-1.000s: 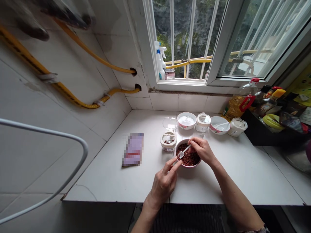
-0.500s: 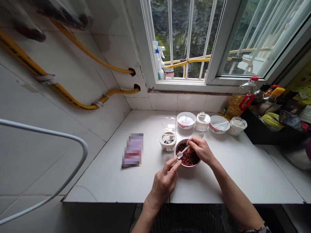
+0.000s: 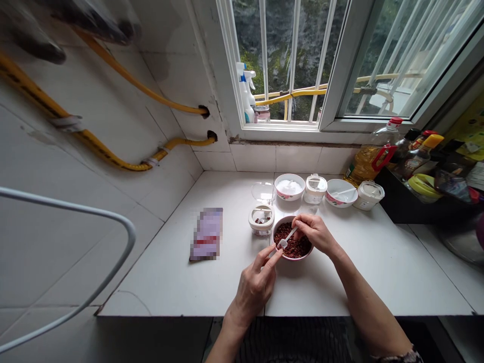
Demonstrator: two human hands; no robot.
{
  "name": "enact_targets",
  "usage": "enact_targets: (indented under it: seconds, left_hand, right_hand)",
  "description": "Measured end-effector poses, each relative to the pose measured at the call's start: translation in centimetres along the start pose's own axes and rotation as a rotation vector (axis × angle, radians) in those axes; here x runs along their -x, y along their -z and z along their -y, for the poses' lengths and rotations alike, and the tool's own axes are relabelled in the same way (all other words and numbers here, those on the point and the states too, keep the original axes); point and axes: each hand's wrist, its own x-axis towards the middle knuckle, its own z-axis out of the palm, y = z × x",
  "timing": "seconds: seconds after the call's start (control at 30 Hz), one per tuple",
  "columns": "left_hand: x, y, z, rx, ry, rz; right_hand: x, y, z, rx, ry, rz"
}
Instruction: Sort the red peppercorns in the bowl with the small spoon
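A round bowl [image 3: 294, 258] of dark red dried peppercorn-like bits [image 3: 301, 247] stands on the counter before me. My right hand [image 3: 313, 233] pinches the handle of a small white spoon [image 3: 288, 237] over it; the spoon's scoop points down toward the near left rim. My left hand [image 3: 258, 275] grips that rim, two fingertips reaching over it beside the scoop; its thumb is hidden. Just left of the bowl is a clear spice jar [image 3: 261, 220] with a cream collar and some dark bits inside, its clear lid [image 3: 263, 191] tipped back.
Behind are a bowl of white granules [image 3: 290, 187], a lidded jar [image 3: 315, 189], a bowl with a white spoon [image 3: 341, 193] and another jar [image 3: 369, 195]. An oil bottle [image 3: 368, 156] and sauce bottles stand back right. A blurred purple packet [image 3: 207, 234] lies left on the white counter [image 3: 170, 282].
The spoon's scoop has shifted slightly right and down within the bowl, with my right hand tilting a little. My left hand stays at the rim.
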Motion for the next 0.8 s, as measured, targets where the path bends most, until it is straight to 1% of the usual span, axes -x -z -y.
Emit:
enact_targets:
  seconds: [0.27,0.5,0.7,0.8]
  left_hand:
    - [0.05,-0.01,0.01,-0.017,-0.001,-0.003]
    - [-0.01,0.04,0.03,-0.008,-0.001,-0.003]
    - [0.04,-0.04,0.09,-0.012,-0.001,-0.004]
    - [0.06,-0.10,0.11,-0.003,-0.007,-0.009]
  right_hand:
    - [-0.12,0.22,-0.33,-0.070,-0.062,-0.072]
    - [-0.18,0.30,-0.24,-0.075,-0.064,-0.110]
    - [-0.39,0.66,0.01,-0.150,-0.071,-0.190]
    - [-0.68,0.40,0.55,-0.186,-0.023,-0.265]
